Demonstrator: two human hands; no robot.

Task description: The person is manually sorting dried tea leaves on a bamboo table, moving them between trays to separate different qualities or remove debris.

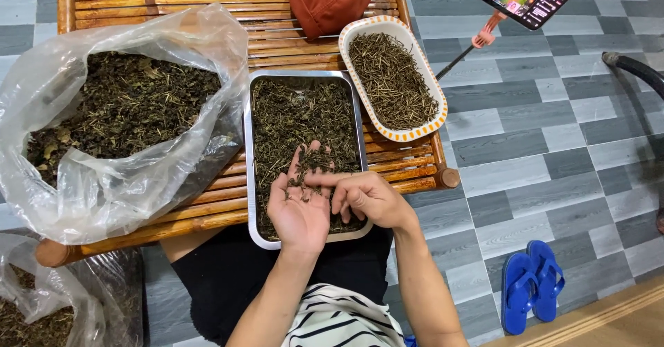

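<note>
Dried herb leaves (309,162) heaped on upturned left hand (299,205) over steel tray (247,153) | right hand (366,196) fingertips picking through them | best spread thin, lifting stems singly toward oval dish (354,77).

Left hand (299,209) lies palm up over the near end of a rectangular steel tray (247,181), cupping a small heap of dark dried leaves and stems (309,166). Right hand (366,196) reaches across, forefinger touching that heap. The tray, full of the same dried matter, sits on a low bamboo slat table (207,198). Just beside it, an oval white dish with an orange-patterned rim (415,134) holds sorted thin stems. A large clear plastic bag of dried leaves (117,119) takes the table's left side. A rust-red cap (328,1) rests at the far edge. Blue flip-flops (531,292) lie on the grey tiled floor (539,153).
</note>
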